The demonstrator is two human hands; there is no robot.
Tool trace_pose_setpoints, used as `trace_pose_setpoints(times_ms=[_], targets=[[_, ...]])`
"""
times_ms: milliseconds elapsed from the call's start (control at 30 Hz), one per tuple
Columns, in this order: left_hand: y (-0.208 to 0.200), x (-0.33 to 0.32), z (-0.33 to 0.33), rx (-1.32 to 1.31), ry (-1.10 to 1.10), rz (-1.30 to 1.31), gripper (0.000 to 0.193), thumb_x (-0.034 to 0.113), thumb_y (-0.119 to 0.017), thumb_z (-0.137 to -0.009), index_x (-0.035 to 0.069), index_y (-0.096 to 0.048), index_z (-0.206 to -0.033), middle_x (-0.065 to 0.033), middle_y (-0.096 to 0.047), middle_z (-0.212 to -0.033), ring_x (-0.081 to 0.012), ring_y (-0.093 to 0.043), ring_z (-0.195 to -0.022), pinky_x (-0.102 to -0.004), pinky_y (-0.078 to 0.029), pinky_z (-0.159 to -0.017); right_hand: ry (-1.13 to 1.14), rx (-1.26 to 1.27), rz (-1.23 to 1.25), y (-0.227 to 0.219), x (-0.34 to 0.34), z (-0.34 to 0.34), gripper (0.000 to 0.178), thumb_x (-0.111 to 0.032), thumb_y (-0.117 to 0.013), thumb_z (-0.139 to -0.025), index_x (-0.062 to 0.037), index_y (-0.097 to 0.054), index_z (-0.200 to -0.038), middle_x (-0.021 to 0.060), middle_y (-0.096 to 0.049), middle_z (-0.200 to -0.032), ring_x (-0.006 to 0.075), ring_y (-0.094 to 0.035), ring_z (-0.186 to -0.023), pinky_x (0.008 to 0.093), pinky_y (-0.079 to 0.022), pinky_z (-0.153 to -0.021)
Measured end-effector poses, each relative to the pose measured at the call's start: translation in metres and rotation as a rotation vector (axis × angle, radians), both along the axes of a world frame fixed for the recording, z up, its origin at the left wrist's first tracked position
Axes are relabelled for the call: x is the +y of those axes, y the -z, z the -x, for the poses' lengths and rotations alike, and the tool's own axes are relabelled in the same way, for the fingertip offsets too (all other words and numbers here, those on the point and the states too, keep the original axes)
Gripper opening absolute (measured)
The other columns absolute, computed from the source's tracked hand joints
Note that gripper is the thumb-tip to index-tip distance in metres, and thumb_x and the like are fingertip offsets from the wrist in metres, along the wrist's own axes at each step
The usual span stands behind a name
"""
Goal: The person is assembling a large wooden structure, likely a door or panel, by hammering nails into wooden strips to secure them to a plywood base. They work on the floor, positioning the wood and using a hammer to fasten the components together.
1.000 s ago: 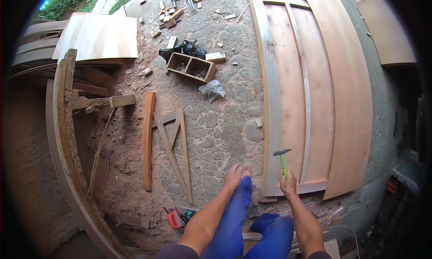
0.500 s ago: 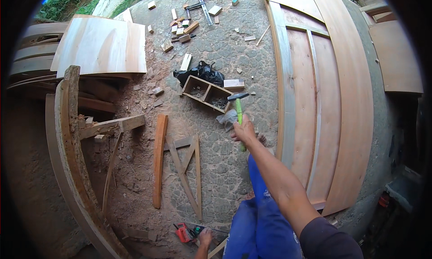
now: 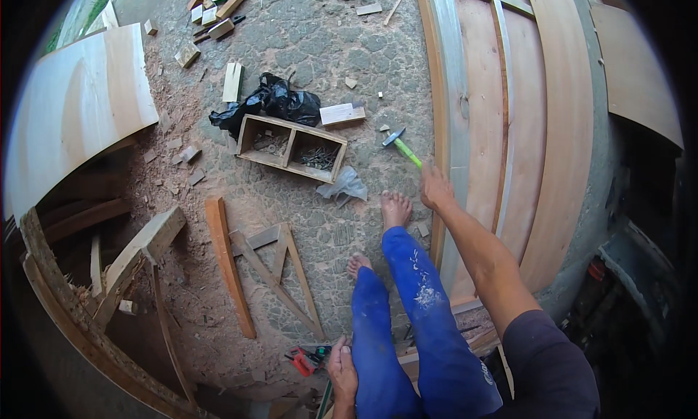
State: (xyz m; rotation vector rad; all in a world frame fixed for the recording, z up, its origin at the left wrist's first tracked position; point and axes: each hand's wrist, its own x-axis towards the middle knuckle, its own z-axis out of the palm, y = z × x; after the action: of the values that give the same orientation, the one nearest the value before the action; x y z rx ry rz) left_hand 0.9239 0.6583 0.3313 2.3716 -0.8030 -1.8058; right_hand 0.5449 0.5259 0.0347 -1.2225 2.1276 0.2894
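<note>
Head view: right hand (image 3: 436, 189) grasping green-handled hammer (image 3: 408, 153) between two-compartment box (image 3: 287, 167) and wooden panel (image 3: 455, 92); left hand (image 3: 343, 372) low, grip unclear; step seems hammer handling, next move calls for steady wrist

The hammer (image 3: 407, 153) pairs a dull grey metal head with a smooth, bright green handle that looks like plastic, above rough, gritty stone paving (image 3: 338, 237) on which a matt bare-wood box (image 3: 290, 144) holds thin metal nails (image 3: 318, 157). Crumpled glossy black plastic (image 3: 289, 105) and filmy translucent plastic (image 3: 345, 185) lie beside it, while along the paving's right edge the panel (image 3: 483, 106) shows smooth, matt, unvarnished wood. The blue trousers (image 3: 379, 339) are matt cloth flecked with pale shavings, and the dark sleeve (image 3: 549, 361) is plain, dull cloth.
</note>
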Motion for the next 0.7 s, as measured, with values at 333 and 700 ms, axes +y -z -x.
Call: trace_pose_setpoints(times_ms=[333,700], targets=[[-0.028,-0.16,-0.038,-0.133,0.371,0.153,0.045,0.033,-0.049,-0.102,-0.001,-0.058,-0.131,-0.019,-0.063,-0.122,-0.0307,-0.059,-0.111,-0.0391,-0.045,-0.097,0.334,-0.181,-0.459,-0.134,0.194,-0.016,0.047,-0.024,-0.054,-0.083,0.0038,-0.064,-0.12,0.0297,-0.063,-0.12,0.0405,-0.059,-0.116,0.0454,-0.046,-0.102],[0.024,-0.267,-0.07,-0.107,0.645,0.174,0.036,0.032,-0.048,-0.102,0.001,-0.067,-0.108,-0.0186,-0.067,-0.097,-0.0303,-0.062,-0.092,-0.0399,-0.049,-0.084,1.191,-0.484,-0.335,-0.163,0.22,-0.097,0.051,-0.034,-0.06,-0.08,-0.0075,-0.068,-0.123,0.0253,-0.065,-0.121,0.0384,-0.061,-0.118,0.0417,-0.046,-0.101]])
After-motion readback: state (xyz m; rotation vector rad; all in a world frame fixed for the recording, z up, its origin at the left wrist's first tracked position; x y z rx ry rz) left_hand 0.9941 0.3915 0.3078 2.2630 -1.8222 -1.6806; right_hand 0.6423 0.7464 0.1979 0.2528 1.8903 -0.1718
